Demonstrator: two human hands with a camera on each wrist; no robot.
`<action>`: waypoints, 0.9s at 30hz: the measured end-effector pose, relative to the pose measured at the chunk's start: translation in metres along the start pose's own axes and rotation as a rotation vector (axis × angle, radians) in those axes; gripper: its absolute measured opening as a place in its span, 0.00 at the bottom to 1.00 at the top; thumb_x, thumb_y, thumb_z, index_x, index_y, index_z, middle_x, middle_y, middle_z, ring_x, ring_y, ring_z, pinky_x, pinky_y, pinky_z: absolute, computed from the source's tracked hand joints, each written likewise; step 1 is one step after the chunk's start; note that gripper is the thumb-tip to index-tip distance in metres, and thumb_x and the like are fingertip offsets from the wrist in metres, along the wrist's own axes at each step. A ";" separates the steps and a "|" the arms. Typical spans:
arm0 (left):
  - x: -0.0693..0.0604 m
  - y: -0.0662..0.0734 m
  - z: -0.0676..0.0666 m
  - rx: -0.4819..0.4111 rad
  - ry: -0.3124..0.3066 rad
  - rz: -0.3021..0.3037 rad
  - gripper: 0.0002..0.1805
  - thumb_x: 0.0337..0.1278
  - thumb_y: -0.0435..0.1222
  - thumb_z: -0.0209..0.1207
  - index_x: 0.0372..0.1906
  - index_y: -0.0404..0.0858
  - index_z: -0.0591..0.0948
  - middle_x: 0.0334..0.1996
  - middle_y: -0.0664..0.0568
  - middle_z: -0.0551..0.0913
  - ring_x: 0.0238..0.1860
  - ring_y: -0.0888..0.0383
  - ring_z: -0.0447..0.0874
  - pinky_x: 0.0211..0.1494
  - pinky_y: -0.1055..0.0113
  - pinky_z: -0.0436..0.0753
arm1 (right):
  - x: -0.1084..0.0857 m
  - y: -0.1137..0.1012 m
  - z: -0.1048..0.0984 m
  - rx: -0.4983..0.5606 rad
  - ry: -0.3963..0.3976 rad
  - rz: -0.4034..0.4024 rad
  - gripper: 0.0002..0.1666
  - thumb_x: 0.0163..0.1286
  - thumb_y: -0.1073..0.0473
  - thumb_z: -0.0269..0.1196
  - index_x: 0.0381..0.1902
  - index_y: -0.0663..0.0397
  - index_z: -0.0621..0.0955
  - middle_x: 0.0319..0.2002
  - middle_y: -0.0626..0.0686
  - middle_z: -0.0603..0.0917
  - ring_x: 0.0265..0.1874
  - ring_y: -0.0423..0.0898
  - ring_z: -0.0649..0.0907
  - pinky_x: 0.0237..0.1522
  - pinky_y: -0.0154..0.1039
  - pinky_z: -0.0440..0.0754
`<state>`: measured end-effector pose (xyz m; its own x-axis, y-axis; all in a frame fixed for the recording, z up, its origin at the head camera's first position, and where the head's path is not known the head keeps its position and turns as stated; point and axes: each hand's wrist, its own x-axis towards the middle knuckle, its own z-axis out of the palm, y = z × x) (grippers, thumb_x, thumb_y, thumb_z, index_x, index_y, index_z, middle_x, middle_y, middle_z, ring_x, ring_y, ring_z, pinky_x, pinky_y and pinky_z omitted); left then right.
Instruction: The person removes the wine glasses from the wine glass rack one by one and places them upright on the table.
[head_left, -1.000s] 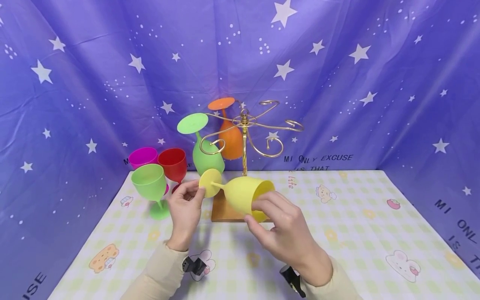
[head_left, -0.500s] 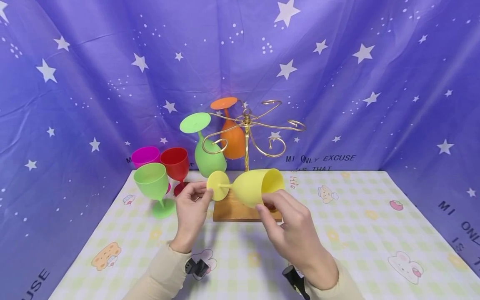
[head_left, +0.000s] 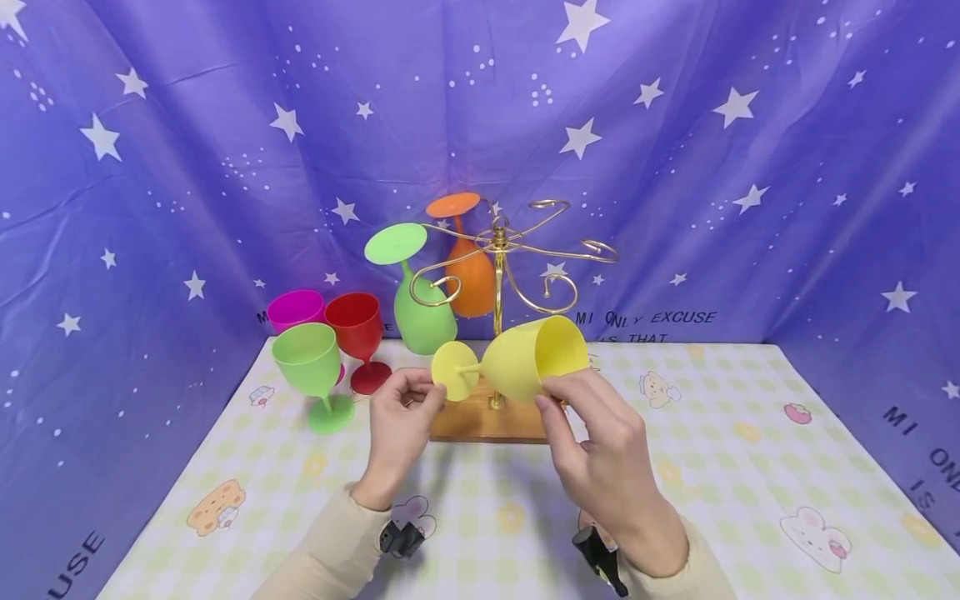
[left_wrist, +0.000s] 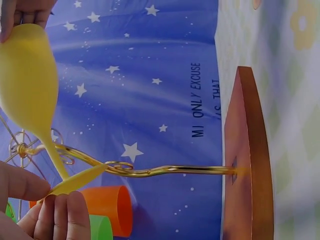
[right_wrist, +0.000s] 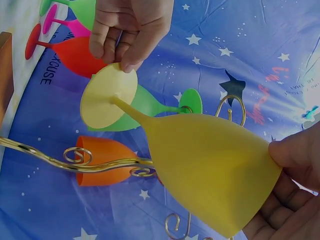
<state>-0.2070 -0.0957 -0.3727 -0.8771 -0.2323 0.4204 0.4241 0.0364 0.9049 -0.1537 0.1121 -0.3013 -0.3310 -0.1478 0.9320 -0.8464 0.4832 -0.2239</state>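
A yellow goblet [head_left: 512, 361] lies sideways in the air in front of the gold wire rack [head_left: 498, 283], its mouth toward the right. My left hand [head_left: 401, 429] pinches the edge of its round foot between thumb and fingers, as the left wrist view also shows. At the other end my right hand [head_left: 611, 462] grips the rim, with the thumb outside and fingers reaching into the bowl. A green goblet [head_left: 423, 312] and an orange goblet [head_left: 471, 275] hang upside down from the rack's left arms.
On the left of the table stand a magenta goblet [head_left: 296, 310], a red goblet [head_left: 354, 327] and another green goblet [head_left: 307, 358], all upright. The rack's wooden base [head_left: 487, 425] sits behind my hands on the checked tablecloth [head_left: 720, 500]. A starry purple curtain [head_left: 675, 208] surrounds the table.
Both hands have moved the yellow goblet slightly right, and its mouth end has risen. The hold at foot and rim stays the same. The view has shifted a little.
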 end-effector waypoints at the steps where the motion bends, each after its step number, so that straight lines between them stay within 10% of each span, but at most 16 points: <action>1: 0.000 0.000 0.001 0.008 -0.007 -0.003 0.06 0.48 0.20 0.61 0.34 0.27 0.81 0.24 0.40 0.80 0.22 0.60 0.81 0.29 0.71 0.81 | 0.000 0.000 0.000 -0.002 0.005 -0.003 0.04 0.58 0.69 0.62 0.33 0.62 0.82 0.30 0.51 0.80 0.29 0.43 0.77 0.36 0.29 0.76; 16: -0.011 0.035 0.008 0.181 -0.111 -0.042 0.03 0.48 0.21 0.61 0.30 0.27 0.81 0.24 0.40 0.81 0.26 0.49 0.79 0.30 0.71 0.77 | 0.004 0.003 -0.006 -0.053 0.029 -0.034 0.04 0.58 0.69 0.61 0.32 0.63 0.82 0.29 0.52 0.80 0.28 0.44 0.77 0.35 0.30 0.75; 27: -0.005 -0.005 0.005 0.234 -0.173 -0.022 0.04 0.48 0.25 0.65 0.31 0.33 0.83 0.25 0.48 0.82 0.27 0.55 0.78 0.31 0.70 0.77 | 0.008 0.004 -0.011 -0.100 0.046 -0.063 0.06 0.58 0.69 0.58 0.30 0.65 0.82 0.27 0.53 0.79 0.26 0.46 0.76 0.34 0.34 0.73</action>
<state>-0.2059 -0.0897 -0.3793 -0.9196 -0.0668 0.3870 0.3583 0.2612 0.8963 -0.1548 0.1224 -0.2915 -0.2570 -0.1419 0.9559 -0.8185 0.5578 -0.1372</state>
